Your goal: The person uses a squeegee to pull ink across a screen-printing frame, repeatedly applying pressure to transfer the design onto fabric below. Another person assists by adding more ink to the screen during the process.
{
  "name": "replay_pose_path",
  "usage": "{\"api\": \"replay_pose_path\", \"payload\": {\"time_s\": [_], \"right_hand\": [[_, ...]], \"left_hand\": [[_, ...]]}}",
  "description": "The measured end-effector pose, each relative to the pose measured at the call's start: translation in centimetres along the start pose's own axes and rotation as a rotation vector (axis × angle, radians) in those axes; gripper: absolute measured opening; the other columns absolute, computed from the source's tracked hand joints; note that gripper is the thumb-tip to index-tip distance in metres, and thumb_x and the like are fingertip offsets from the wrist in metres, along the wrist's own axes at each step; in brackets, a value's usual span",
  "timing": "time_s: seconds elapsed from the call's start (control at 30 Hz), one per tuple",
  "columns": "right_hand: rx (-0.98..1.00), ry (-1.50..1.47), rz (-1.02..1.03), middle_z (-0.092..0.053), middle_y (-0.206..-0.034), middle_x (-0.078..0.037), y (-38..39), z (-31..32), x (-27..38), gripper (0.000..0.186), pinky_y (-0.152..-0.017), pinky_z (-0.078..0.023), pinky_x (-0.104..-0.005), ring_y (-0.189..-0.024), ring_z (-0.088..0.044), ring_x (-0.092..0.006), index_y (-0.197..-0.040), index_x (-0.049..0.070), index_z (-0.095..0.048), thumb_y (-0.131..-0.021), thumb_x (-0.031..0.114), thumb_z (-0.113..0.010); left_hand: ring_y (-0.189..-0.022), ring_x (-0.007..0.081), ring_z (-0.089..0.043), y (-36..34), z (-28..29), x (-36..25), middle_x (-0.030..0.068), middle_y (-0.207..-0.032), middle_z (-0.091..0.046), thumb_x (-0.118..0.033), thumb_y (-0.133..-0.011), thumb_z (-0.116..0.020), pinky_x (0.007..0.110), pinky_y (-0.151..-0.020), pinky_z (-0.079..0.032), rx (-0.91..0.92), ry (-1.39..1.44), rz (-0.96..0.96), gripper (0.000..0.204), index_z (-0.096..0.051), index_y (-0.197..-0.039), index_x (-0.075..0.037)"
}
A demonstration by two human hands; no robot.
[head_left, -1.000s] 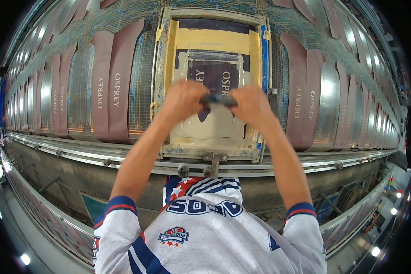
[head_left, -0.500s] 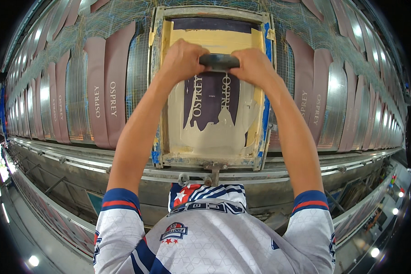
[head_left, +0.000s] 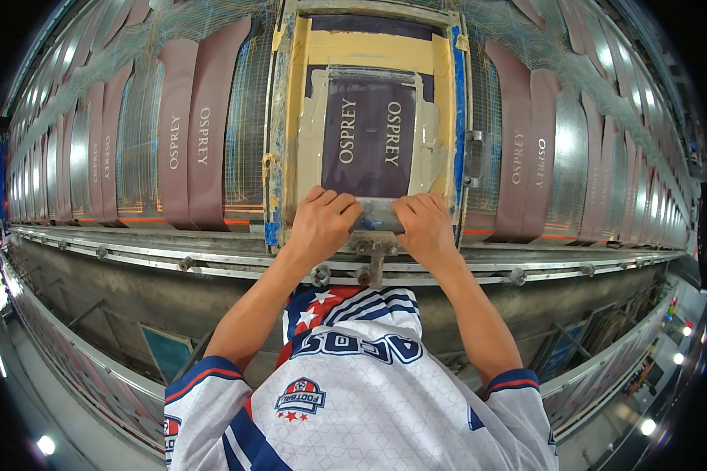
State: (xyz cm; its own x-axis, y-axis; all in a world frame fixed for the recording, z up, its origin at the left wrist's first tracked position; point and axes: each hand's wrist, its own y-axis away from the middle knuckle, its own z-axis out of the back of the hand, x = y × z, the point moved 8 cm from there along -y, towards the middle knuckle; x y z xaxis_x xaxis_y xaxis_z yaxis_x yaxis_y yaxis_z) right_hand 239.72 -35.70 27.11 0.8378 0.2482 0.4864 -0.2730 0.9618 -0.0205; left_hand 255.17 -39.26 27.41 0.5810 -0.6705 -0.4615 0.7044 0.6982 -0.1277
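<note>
Both my hands grip one squeegee (head_left: pixel 375 213) at the near end of a screen-printing frame (head_left: pixel 276 157). My left hand (head_left: pixel 322 224) is closed around its left end, my right hand (head_left: pixel 426 224) around its right end. The squeegee's lower edge is hidden by my fingers. Beyond it, the screen's dark purple middle (head_left: pixel 373 141) shows pale lettering, swept nearly free of ink. Cream-coloured ink (head_left: pixel 310 145) borders this strip on both sides, and yellow tape (head_left: pixel 369 49) runs across the far part. Blue tape covers the frame's right side.
Mauve fabric pieces (head_left: pixel 182 141) with pale lettering lie on the long printing table left of the frame, and more pieces (head_left: pixel 507 149) lie to its right. A metal rail (head_left: pixel 157 259) with knobs runs along the near edge. A metal bracket (head_left: pixel 377 255) joins the frame there.
My hands have pulled the squeegee from the far part of the screen to its near end. The cream ink that partly covered the purple middle has been swept toward me.
</note>
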Motion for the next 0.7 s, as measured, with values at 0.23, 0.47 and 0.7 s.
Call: {"api": "replay_pose_path", "payload": {"time_s": [0.23,0.47,0.7], "right_hand": [[0.128,0.096,0.039,-0.072,-0.085,-0.012,-9.9,2.1,-5.4,0.022,-0.079,-0.05,-0.0475,-0.084,-0.068,-0.0343,-0.091,0.011,-0.074,-0.074,0.022,-0.082],[0.172,0.03,-0.011,-0.071,-0.081,-0.016,-22.0,4.4,-12.2,0.024,-0.073,-0.054,-0.0461,-0.081,-0.069,-0.0373,-0.092,0.009,-0.072,-0.077,0.025,-0.082],[0.269,-0.002,-0.128,-0.074,-0.082,-0.015,-23.3,4.1,-13.3,0.021,-0.079,-0.056,-0.0451,-0.085,-0.072,-0.0345,-0.091,0.008,-0.072,-0.079,0.024,-0.078]], "left_hand": [[-0.081,0.0277,-0.068,-9.5,1.6,5.8,0.0048,-0.08,-0.07,-0.019,-0.073,-0.08,0.043,-0.077,-0.043,0.052,0.032,0.005,0.012,-0.073,-0.081,-0.015],[-0.077,0.0312,-0.068,-21.5,2.7,13.2,0.0084,-0.08,-0.073,-0.023,-0.07,-0.087,0.042,-0.077,-0.051,0.078,-0.04,0.034,0.024,-0.079,-0.089,-0.011],[-0.069,0.0327,-0.066,-22.5,2.7,14.4,0.0093,-0.071,-0.069,-0.025,-0.069,-0.088,0.042,-0.073,-0.053,0.037,0.026,0.043,0.024,-0.078,-0.087,-0.011]]}}
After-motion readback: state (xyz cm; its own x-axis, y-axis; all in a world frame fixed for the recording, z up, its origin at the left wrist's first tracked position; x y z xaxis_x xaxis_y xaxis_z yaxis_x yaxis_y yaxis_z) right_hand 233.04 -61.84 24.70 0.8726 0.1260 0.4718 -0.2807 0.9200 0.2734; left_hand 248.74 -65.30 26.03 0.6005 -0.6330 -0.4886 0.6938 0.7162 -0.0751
